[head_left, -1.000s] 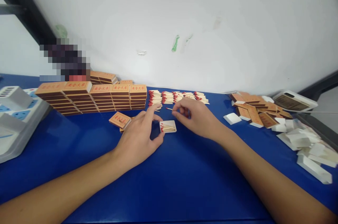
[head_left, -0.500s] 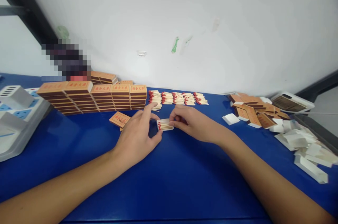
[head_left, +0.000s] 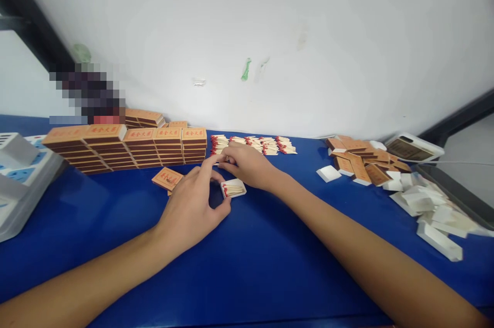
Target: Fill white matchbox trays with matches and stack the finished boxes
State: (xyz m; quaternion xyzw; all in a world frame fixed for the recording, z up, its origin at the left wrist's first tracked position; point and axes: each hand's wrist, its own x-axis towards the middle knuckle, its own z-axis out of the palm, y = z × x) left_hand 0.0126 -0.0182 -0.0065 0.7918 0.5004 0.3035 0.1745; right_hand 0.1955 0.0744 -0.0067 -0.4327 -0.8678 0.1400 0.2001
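A small white matchbox tray (head_left: pixel 240 192) with several red-tipped matches (head_left: pixel 232 190) in it lies on the blue table. My left hand (head_left: pixel 195 194) is curved around the tray's left end, thumb at the near side and fingers at the far side. My right hand (head_left: pixel 247 163) is beyond the tray, at the front of the leftmost match piles (head_left: pixel 219 143). Its fingers are pinched together close to my left index finger; what is between them is hidden. Beside my left hand lies a loose orange matchbox cover (head_left: pixel 167 178), partly covered by it.
Stacked matchboxes (head_left: pixel 154 150) form a wall at the left. A white power strip (head_left: pixel 38 178) stands farther left. At the right lie orange covers (head_left: pixel 358 163), a heap of white trays (head_left: pixel 432 204) and a phone-like object (head_left: pixel 415 147). A white wall (head_left: pixel 309 86) rises behind.
My right hand has gone from the tray, up and left to the match piles. My left hand stays at the tray. The whole view has shifted slightly.
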